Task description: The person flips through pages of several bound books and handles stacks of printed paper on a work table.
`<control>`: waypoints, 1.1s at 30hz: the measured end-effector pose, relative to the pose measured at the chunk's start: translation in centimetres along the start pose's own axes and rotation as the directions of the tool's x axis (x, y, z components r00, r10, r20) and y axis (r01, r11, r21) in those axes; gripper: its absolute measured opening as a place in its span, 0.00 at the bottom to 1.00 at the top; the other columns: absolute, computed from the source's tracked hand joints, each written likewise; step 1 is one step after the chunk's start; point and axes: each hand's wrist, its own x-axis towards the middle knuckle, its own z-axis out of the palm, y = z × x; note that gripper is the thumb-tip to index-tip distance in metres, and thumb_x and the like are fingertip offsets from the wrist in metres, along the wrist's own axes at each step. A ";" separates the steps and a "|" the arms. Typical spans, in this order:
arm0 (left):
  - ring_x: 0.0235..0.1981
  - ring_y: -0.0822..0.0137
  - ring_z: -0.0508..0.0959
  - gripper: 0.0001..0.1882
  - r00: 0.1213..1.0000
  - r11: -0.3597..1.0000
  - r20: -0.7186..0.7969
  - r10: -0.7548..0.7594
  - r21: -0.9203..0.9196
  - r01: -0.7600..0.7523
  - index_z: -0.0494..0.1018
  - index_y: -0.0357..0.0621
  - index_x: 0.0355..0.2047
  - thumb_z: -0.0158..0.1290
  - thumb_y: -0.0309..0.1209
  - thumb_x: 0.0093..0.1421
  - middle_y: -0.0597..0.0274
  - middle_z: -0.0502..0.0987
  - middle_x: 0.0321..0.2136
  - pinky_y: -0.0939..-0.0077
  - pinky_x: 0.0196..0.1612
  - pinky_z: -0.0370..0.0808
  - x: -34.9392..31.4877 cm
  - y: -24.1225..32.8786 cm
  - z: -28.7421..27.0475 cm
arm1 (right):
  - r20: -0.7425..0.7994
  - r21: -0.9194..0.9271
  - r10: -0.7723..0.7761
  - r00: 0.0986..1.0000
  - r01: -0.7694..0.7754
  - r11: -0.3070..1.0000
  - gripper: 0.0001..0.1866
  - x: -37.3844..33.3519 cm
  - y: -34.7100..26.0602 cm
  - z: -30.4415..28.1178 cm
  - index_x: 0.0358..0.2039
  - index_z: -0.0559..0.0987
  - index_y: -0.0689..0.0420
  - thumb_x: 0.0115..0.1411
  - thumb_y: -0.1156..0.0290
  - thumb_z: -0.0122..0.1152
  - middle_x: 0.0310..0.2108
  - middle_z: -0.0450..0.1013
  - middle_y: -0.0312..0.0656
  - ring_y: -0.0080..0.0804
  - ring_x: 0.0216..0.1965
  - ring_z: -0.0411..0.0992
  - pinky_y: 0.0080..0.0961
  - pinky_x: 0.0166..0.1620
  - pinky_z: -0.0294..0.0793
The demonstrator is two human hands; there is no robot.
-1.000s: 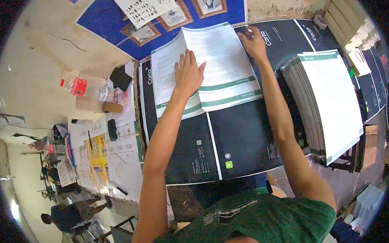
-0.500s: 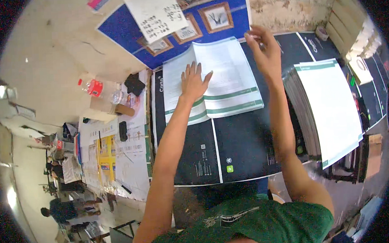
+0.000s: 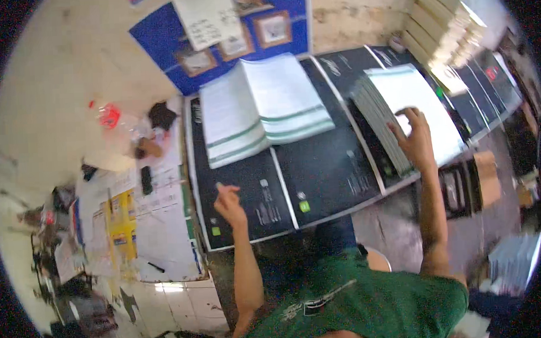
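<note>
Overhead, a big black sheet printed with small white marks covers a table across the middle of the frame. Behind it, at upper centre, a blue board with framed pictures and a white paper leans on a pale wall. On the black sheet, just above centre, lies an open booklet of white pages with green bands along their lower edges. To its right, in the upper right, sits a thick stack of the same white, green-edged sheets. More stacks stand further back at upper right. At the left edge of the table lie loose papers, some yellow, beside a red-capped bottle. At the bottom, the person's green shirt fills the lower centre.

The right hand rests on top of the thick stack near its front edge, fingers bent and spread on the top sheet; whether it pinches a sheet cannot be told. The left hand hovers over the black sheet at lower left of centre, loosely curled, holding nothing, well apart from the booklet.
</note>
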 end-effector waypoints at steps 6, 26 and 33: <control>0.18 0.81 0.55 0.22 0.998 0.984 0.039 0.045 0.170 -0.051 0.74 0.35 0.24 0.46 0.40 0.68 0.75 0.57 0.15 0.79 0.22 0.50 -5.2 -1.8 -2.7 | 0.411 -0.278 0.171 0.895 -0.056 0.959 0.40 2.3 6.1 0.0 0.23 0.80 0.63 0.43 0.29 0.62 0.26 0.77 0.54 0.53 0.32 0.76 0.44 0.39 0.75; 0.21 0.80 0.66 0.12 0.974 0.928 0.178 0.141 0.320 -0.192 0.75 0.32 0.31 0.54 0.32 0.64 0.69 0.71 0.19 0.82 0.23 0.60 -5.0 -1.7 -2.6 | 0.662 -0.105 0.180 0.727 -0.147 0.984 0.24 5.1 8.0 -3.5 0.28 0.82 0.63 0.56 0.49 0.66 0.23 0.79 0.43 0.28 0.28 0.79 0.25 0.33 0.76; 0.20 0.81 0.64 0.11 0.981 0.958 0.177 0.082 0.258 -0.127 0.75 0.34 0.29 0.55 0.31 0.63 0.71 0.69 0.18 0.83 0.22 0.58 -5.0 -2.6 -2.3 | 0.471 -0.303 0.025 0.882 0.135 0.943 0.23 4.1 8.9 -2.5 0.33 0.81 0.59 0.56 0.48 0.62 0.31 0.79 0.50 0.46 0.33 0.79 0.39 0.38 0.78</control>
